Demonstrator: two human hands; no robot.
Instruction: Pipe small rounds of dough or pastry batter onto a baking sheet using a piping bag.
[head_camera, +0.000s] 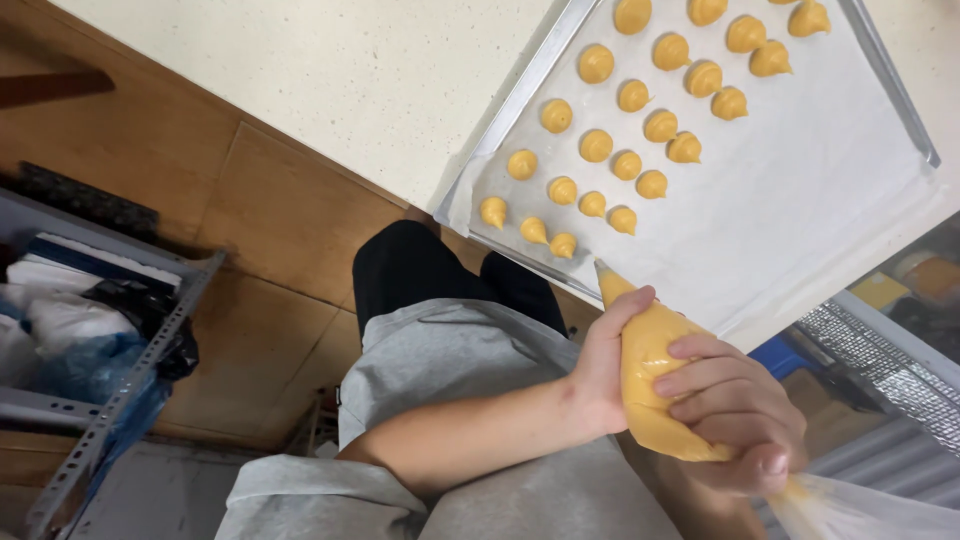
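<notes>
Both my hands hold a clear piping bag (648, 350) full of orange-yellow batter. My left hand (600, 370) wraps the bag's lower part near the tip. Around the upper end, where the plastic is twisted, my right hand (735, 410) squeezes. The bag's tip (606, 276) points at the near edge of a metal baking tray (520, 105) lined with white paper. Several small piped mounds of the same batter (596, 146) sit in rows on the tray's left half. The right half of the paper is bare.
The tray lies on a pale speckled counter (330, 70). On the left, a grey metal shelf rack (120, 390) holds plastic bags. A wooden floor (260, 220) shows below me. At the lower right are a blue box (785, 355) and a ribbed metal surface (880, 385).
</notes>
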